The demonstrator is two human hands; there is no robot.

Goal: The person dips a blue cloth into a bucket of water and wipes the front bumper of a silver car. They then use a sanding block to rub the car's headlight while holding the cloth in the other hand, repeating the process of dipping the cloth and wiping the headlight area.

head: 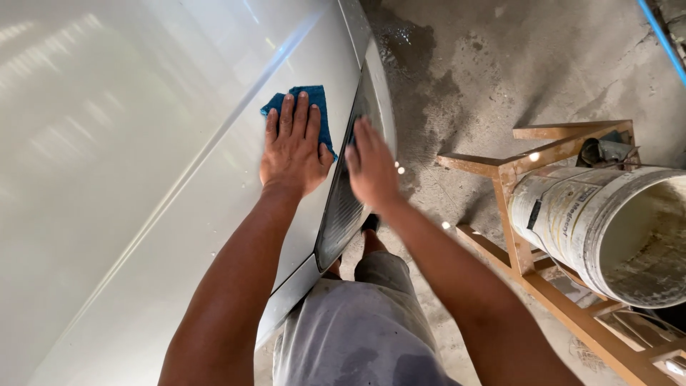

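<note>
My left hand lies flat, fingers together, pressing a folded blue cloth against the white painted body panel of a car. The cloth shows above and to the right of the fingers. My right hand rests with straight fingers on the dark grille strip along the panel's edge, and a small bit of blue shows beside its fingers. It grips nothing that I can see.
A dirty white bucket lies on its side on a wooden frame stand at the right. Wet patches darken the grey concrete floor. A blue hose crosses the top right corner. My grey shorts and legs are below.
</note>
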